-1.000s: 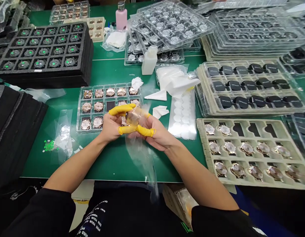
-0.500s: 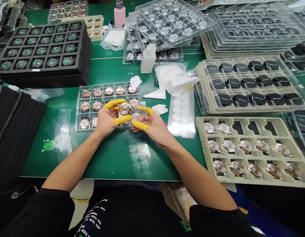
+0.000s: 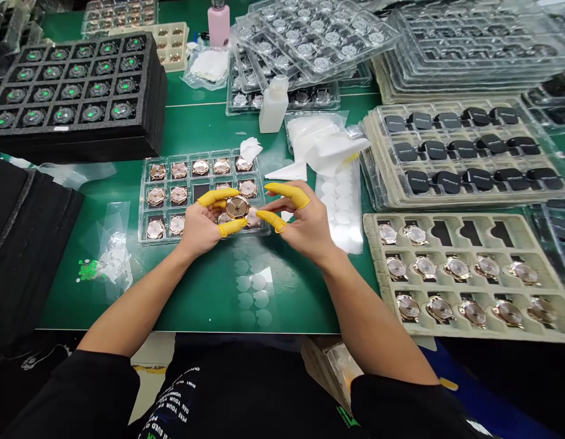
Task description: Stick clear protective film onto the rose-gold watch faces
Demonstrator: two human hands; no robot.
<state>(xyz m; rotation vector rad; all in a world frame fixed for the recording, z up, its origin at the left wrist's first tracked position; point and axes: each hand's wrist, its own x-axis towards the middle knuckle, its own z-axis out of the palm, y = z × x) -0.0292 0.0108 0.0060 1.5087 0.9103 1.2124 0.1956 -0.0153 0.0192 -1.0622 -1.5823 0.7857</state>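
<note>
A rose-gold watch case [image 3: 237, 208] with a light dial is pinched between the yellow-covered thumb and forefinger of my left hand [image 3: 201, 227]. Just to the right, my right hand [image 3: 307, 222] wears yellow finger cots too. Its thumb and forefinger are apart, with nothing visible between them; its other fingers are partly hidden. Both hands are over the front right part of a clear plastic tray [image 3: 140, 210] that bears several more rose-gold watch cases. In front of the tray, a clear sheet of round film stickers [image 3: 255, 291] lies on the green table.
A beige tray [image 3: 451, 244] of watch cases sits at right, below stacked trays of black pieces [image 3: 463, 149]. Black foam trays [image 3: 149, 116] stand at left. Behind are a white bottle [image 3: 273, 105], wipes [image 3: 331, 149] and stacked clear trays [image 3: 323, 36]. Green dots [image 3: 88, 270] lie at left.
My right hand has moved right and turned, its thumb and forefinger now farther from the watch case. The watch case in my left hand has shifted slightly right and down, and tilted.
</note>
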